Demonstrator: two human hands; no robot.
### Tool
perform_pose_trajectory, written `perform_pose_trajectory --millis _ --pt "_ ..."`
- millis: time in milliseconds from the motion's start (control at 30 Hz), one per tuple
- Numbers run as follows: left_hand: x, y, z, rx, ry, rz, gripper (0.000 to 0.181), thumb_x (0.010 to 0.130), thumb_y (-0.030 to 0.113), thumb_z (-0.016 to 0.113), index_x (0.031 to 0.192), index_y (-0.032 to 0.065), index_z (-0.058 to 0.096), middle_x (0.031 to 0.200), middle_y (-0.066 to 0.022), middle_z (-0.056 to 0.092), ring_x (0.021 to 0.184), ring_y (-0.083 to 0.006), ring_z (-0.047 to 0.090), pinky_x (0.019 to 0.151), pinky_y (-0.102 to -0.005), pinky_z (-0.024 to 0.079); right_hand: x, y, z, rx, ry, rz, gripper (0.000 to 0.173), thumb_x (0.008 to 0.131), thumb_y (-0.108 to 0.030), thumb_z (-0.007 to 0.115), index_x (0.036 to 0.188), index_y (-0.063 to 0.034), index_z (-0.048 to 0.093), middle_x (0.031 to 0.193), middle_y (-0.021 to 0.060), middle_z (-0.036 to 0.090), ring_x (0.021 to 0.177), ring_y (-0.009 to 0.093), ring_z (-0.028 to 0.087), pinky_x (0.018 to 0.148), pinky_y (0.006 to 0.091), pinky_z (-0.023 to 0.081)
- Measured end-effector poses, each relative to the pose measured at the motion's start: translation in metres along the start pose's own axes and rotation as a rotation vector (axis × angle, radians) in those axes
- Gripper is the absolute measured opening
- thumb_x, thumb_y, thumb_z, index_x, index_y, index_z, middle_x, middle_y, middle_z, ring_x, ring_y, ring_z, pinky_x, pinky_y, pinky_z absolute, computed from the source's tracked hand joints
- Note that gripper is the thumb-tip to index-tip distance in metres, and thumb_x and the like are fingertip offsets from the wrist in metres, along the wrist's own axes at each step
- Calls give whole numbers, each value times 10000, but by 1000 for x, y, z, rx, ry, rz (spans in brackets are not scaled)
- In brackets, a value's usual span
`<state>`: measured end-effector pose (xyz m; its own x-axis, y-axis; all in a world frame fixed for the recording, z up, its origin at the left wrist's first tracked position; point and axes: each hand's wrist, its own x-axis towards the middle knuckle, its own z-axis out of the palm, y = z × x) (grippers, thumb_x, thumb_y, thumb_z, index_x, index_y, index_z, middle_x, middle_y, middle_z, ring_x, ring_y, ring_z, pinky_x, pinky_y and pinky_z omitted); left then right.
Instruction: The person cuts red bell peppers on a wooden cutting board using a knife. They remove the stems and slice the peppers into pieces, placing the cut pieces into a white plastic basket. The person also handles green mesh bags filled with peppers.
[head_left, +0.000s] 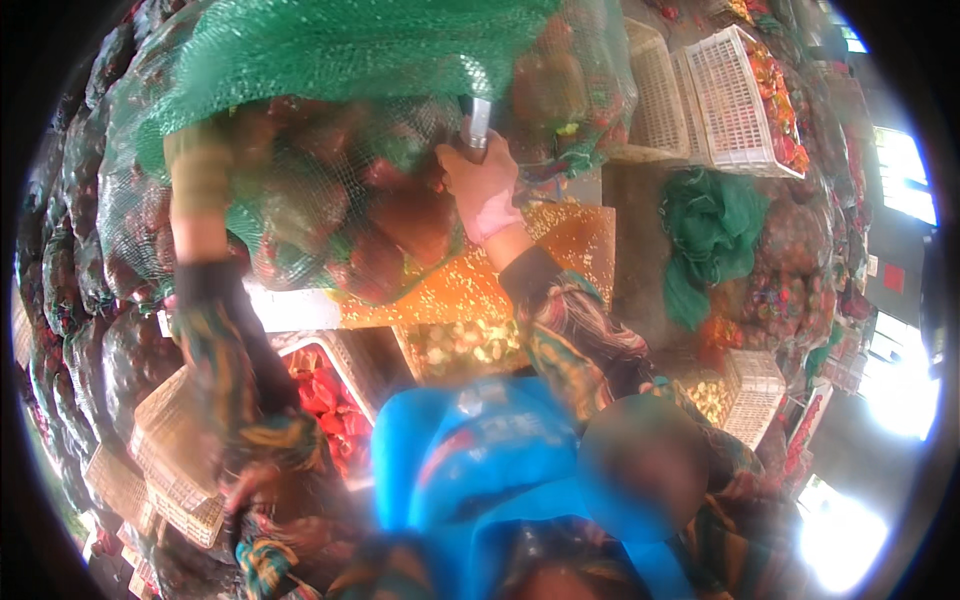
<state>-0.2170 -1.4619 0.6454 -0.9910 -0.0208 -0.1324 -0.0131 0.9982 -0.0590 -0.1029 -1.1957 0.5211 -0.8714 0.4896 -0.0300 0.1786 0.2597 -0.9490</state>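
My right hand (484, 187) grips a short metal tool (478, 124), perhaps a knife, whose far end is hard to make out against the netting. Just beyond it bulges a large green mesh sack (360, 52) filled with red peppers (412, 217). My left hand (199, 169) is blurred and reaches to the left part of this sack. Its fingers are hidden at the green netting, so its grip does not show. Below the sack lies an orange board (570, 240) strewn with pale seeds.
A crate of red peppers (322, 397) and a container of pale pepper cores (465, 345) stand near my blue apron (480, 450). White plastic crates (727, 105) are at the upper right, above a heap of green netting (712, 232). Filled mesh sacks (75, 225) line the left.
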Motion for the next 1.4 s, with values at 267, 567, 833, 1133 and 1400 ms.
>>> perform_pose_trajectory --millis 267,567,833,1133,1400 --pt "-140 62 79 -109 597 345 489 776 388 688 1215 188 607 1342 -63 544 1253 -280 483 1036 -480 347 -14 9 7 36 -29 -59 429 759 -174 749 1124 -7 596 990 143 579 896 306 584 788 407 471" --pt "-63 47 103 -75 796 454 218 816 234 617 1017 158 656 1067 -30 649 1049 -248 599 950 -456 426 17 -28 38 -63 -46 -218 452 706 -278 768 1030 -3 614 1026 195 574 994 393 557 877 452 464" --pt "105 0 68 -95 507 -127 276 917 367 532 1095 197 657 1044 -110 680 969 -342 638 848 -419 510 115 -82 116 -540 80 -580 227 769 -232 733 879 -44 668 737 96 675 672 170 656 594 313 513" --pt "37 -12 69 -579 708 -60 410 872 466 641 986 80 716 1005 -168 706 902 -333 668 804 -399 520 27 -50 -11 396 -289 165 161 809 -117 715 900 -20 626 660 26 592 506 81 524 507 239 442" --pt "-129 -30 327 -1865 548 -898 350 933 252 586 1258 122 572 1198 -105 600 1062 -241 594 925 -401 484 -17 48 4 257 -67 298 243 803 -136 757 876 -23 554 663 45 592 560 117 557 540 299 475"
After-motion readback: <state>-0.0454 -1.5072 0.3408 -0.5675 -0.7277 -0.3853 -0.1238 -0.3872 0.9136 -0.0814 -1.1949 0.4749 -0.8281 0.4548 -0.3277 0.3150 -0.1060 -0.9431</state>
